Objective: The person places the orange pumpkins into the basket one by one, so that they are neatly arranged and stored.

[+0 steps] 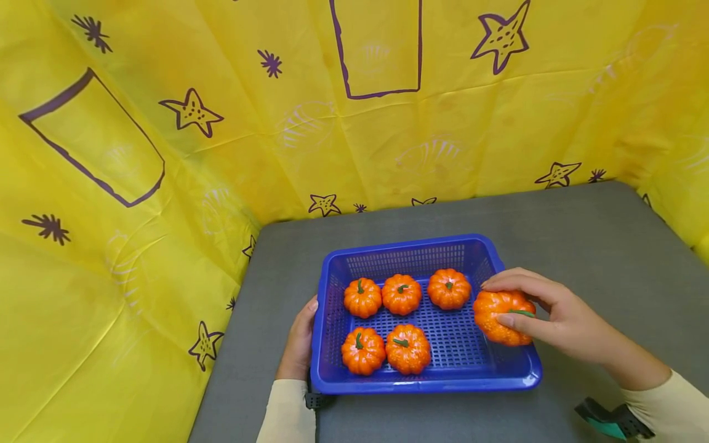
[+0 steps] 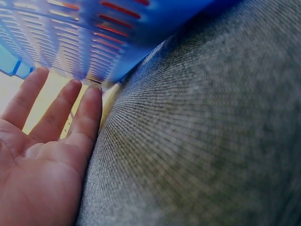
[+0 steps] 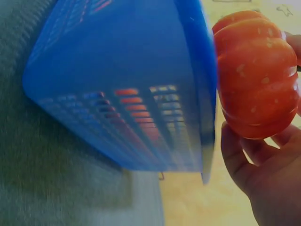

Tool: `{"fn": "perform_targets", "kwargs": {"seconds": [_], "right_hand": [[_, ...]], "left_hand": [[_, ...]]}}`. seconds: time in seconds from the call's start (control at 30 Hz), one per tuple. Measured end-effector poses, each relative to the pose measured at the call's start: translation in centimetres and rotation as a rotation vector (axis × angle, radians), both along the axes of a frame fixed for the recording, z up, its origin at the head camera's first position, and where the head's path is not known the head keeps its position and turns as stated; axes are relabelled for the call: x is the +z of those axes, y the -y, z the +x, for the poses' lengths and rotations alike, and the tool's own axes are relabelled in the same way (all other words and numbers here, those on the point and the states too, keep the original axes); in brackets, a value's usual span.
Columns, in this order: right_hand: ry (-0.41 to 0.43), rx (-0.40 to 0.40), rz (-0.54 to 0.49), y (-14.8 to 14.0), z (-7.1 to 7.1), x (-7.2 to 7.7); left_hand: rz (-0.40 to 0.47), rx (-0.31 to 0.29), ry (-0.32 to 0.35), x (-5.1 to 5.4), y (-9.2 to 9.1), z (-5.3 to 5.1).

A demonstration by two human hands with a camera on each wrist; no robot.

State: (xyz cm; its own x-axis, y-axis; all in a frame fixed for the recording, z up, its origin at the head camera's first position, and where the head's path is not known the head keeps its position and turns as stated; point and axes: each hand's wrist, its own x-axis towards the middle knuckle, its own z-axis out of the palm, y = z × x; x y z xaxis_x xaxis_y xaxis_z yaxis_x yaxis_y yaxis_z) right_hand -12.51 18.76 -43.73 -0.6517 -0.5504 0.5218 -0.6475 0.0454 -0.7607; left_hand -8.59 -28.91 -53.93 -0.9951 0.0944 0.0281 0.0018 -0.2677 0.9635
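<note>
A blue perforated plastic basket (image 1: 426, 387) stands on the grey table. Against its left side rests my left hand (image 1: 299, 341); in the left wrist view the fingers (image 2: 56, 115) are straight, their tips at the slotted wall. Over the basket's right rim, my right hand (image 1: 570, 317) holds an orange pumpkin (image 1: 488, 307) with a green stem, thumb on the near side and fingers on the far side. The right wrist view shows this pumpkin (image 3: 254, 75) above the rim level. Inside the basket sit several similar pumpkins (image 1: 408, 354), three at the back and two in front on the left.
The grey table surface (image 1: 587, 246) extends around the basket. Yellow cloth (image 1: 376, 147) with starfish and shell drawings hangs behind and along both sides. Straps (image 1: 615, 418) are on the wrists beside pale sleeves.
</note>
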Motion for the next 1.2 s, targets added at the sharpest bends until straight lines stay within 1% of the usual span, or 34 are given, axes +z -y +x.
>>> {"fn": "perform_targets", "kwargs": {"seconds": [0.07,0.27,0.33,0.5,0.6,0.7,0.87,1.03,1.2], "right_hand": [[-0.030,0.022,-0.007,0.7,-0.2,-0.2],[-0.045,0.046,0.032,2.6,-0.2,-0.2],[-0.063,0.061,0.041,3.2,-0.2,-0.2],[-0.040,0.068,0.095,4.4,0.1,-0.4],[-0.035,0.057,0.132,4.9,0.4,-0.7],[-0.058,0.037,0.169,5.1,0.5,-1.0],[-0.081,-0.004,0.278,5.2,0.6,-1.2],[-0.129,-0.035,0.382,5.6,0.8,-1.2],[-0.182,-0.061,0.481,6.1,0.8,-1.4]], "left_hand": [[-0.001,-0.004,0.000,0.0,0.0,0.0],[-0.002,0.003,0.011,0.1,0.1,0.0],[-0.006,0.001,0.013,0.1,0.1,0.0],[-0.010,0.002,0.020,0.1,0.0,-0.1],[-0.011,-0.003,0.022,0.1,0.0,-0.1],[-0.008,-0.006,0.022,0.1,0.1,-0.1],[0.014,-0.021,0.009,0.2,0.2,-0.1],[0.041,-0.041,-0.001,0.2,0.2,-0.2],[0.024,-0.025,0.002,0.0,0.3,-0.2]]}}
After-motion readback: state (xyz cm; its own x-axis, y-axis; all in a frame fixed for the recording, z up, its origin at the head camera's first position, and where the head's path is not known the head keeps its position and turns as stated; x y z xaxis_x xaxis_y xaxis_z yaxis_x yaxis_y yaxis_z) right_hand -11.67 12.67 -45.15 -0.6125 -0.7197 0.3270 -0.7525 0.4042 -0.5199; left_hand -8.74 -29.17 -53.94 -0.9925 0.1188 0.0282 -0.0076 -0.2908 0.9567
